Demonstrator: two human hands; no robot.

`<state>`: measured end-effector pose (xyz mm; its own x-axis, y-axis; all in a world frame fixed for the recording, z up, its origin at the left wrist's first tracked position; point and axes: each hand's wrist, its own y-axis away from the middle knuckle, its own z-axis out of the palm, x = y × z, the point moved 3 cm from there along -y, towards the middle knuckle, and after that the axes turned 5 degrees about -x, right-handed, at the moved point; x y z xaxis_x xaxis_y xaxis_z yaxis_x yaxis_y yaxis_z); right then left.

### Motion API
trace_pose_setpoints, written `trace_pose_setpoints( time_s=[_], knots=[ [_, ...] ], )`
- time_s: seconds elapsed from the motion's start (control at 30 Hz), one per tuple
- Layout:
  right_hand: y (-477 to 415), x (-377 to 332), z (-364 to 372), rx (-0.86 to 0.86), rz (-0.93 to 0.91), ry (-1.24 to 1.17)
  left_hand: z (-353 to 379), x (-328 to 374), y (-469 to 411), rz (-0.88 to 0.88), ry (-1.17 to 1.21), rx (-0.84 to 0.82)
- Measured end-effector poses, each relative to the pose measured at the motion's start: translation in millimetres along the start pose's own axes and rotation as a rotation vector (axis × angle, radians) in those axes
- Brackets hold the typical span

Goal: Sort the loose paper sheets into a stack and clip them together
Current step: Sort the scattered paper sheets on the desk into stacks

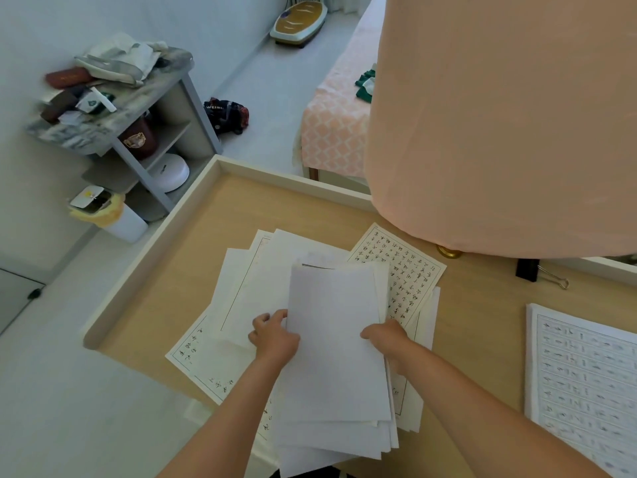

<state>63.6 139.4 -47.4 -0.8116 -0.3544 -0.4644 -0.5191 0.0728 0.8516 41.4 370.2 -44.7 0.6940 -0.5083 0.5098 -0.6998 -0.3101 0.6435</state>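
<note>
Over the middle of the bench [155, 288], our left hand [275, 337] and right hand [386, 337] hold the stack of sheets [336, 360], fingers curled round its side edges. Loose sheets [241, 291] lie on the bench beneath, and the binder clip [529, 270] sits at its far right.

Soft, even daylight with a cool bluish tint fills the room; shadows are weak. The wide lens bends the worktop [193, 215] edges. The shelf [138, 108] at left looks blurred.

White paper sheets [336, 339] loosely overlapped
</note>
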Motion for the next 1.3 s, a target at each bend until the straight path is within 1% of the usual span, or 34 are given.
trace_pose_setpoints(
  time_s=[0.1, 0.2, 0.27, 0.37, 0.47, 0.53, 0.63, 0.7, 0.8, 0.87, 1.0, 1.13, 1.23, 1.3],
  knots=[
    [2, 0, 11, 0.02, -0.007, 0.067, -8, -7, -7, 0.057, -0.123, -0.015],
    [3, 4, 18, 0.019, -0.039, 0.015, -19, -13, -12, 0.12, -0.302, 0.007],
    [5, 6, 25, -0.003, -0.079, -0.037, -24, -18, -15, 0.128, -0.308, 0.008],
    [9, 5, 38, -0.017, -0.125, -0.079, -30, -24, -18, 0.134, -0.189, 0.003],
    [14, 3, 52, -0.089, -0.142, -0.035, -40, -27, -22, 0.14, -0.009, 0.018],
    [16, 1, 55, -0.074, -0.167, -0.007, -49, -29, -27, 0.121, 0.108, 0.016],
    [18, -4, 42, 0.031, -0.197, -0.077, -60, -29, -33, 0.058, 0.32, -0.085],
    [21, -6, 29, 0.036, -0.201, -0.181, -64, -26, -35, 0.049, 0.401, -0.192],
    [28, -8, 11, -0.01, -0.24, -0.306, -63, -6, -29, 0.146, 0.367, -0.34],
    [35, -12, 2, 0.013, -0.28, -0.307, -56, 9, -24, 0.208, 0.394, -0.398],
    [57, -26, -14, 0.114, -0.374, -0.244, -49, 44, -9, 0.285, 0.467, -0.342],
    [92, -39, -44, 0.257, -0.515, -0.337, -55, 87, 23, 0.418, 0.606, -0.366],
    [121, -42, -71, 0.396, -0.642, -0.413, -58, 114, 49, 0.519, 0.658, -0.383],
    [132, -37, -86, 0.437, -0.689, -0.449, -53, 126, 68, 0.562, 0.676, -0.368]
  ],
)
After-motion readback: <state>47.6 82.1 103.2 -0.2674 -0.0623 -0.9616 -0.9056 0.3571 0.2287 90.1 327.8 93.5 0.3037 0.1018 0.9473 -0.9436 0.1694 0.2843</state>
